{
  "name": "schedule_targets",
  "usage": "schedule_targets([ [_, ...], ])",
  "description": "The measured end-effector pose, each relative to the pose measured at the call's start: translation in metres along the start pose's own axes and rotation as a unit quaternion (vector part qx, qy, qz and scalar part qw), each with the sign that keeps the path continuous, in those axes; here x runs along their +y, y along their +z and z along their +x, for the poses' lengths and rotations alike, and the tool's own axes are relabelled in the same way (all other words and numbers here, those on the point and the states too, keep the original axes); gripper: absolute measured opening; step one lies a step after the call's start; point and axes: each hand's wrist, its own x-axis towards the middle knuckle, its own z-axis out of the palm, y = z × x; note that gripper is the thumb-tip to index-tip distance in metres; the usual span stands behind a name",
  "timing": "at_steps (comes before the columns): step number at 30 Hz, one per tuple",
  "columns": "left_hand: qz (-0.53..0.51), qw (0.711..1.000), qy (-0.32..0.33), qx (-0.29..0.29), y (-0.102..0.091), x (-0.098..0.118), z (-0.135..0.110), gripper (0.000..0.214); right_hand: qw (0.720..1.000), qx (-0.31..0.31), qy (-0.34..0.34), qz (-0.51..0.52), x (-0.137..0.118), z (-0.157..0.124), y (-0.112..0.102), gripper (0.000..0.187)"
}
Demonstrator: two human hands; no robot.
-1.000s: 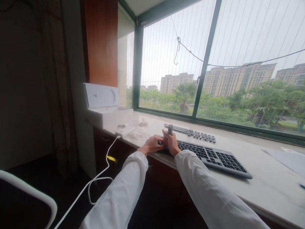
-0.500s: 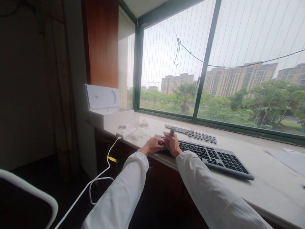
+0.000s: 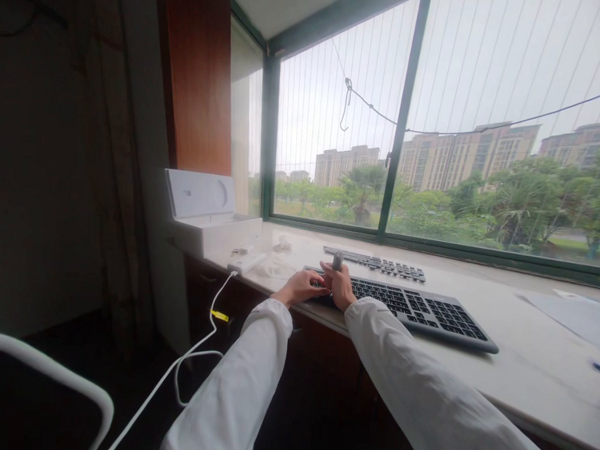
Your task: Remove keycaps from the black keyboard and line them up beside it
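Observation:
A black keyboard [image 3: 421,307] lies along the front of the white counter, many of its positions showing bare sockets. Over its left end, my right hand [image 3: 340,286] is wrapped round a dark grey tool [image 3: 337,260] whose thick end sticks up above the fist; its lower end is hidden. My left hand [image 3: 302,286] rests on the same end of the keyboard, its fingers bent and pinched close against the right hand. Whatever those left fingers hold is too small to make out. Behind the keyboard, dark keycaps [image 3: 380,264] are laid out in rows.
Left along the counter [image 3: 526,374] stand an open white box [image 3: 216,236] and a white power strip [image 3: 246,263] with a cable [image 3: 212,333] hanging off the edge. Crumpled pale material [image 3: 276,265] lies nearby. Papers [image 3: 573,317] are at the right, below the window.
The view has shifted very slightly. Both hands stay at the keyboard's left end, with the dark grey tool still in my right hand.

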Motion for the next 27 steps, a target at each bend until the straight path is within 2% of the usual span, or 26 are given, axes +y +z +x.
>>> schedule_targets([
  [6,-0.005,1.000,-0.012,-0.001,0.000,0.000,0.001,0.031,0.999,0.029,-0.011,-0.019,0.003,0.000,-0.001,0.043],
  [11,0.006,1.000,-0.017,-0.017,-0.003,0.003,0.000,0.030,0.996,0.009,-0.059,-0.062,0.000,-0.002,-0.001,0.046],
  [15,0.013,0.999,-0.032,-0.001,-0.003,0.005,-0.002,0.033,0.999,0.027,-0.037,-0.018,0.000,-0.001,-0.001,0.045],
  [17,0.008,0.999,-0.050,0.008,-0.003,0.006,-0.004,0.037,0.998,0.034,-0.048,-0.005,0.002,0.001,-0.001,0.046],
  [20,-0.009,0.998,-0.058,0.036,-0.002,0.008,-0.006,0.039,0.994,0.073,-0.083,-0.001,0.003,0.002,-0.002,0.046],
  [23,-0.013,0.993,-0.070,0.092,-0.001,0.010,-0.007,0.038,0.986,0.128,-0.104,-0.024,0.002,0.004,-0.004,0.047],
  [25,-0.001,0.987,-0.084,0.134,0.001,0.010,-0.006,0.038,0.980,0.147,-0.114,-0.075,-0.003,0.005,-0.005,0.048],
  [27,0.012,0.983,-0.083,0.166,0.004,0.009,-0.005,0.036,0.971,0.133,-0.131,-0.150,-0.009,0.009,-0.008,0.049],
])
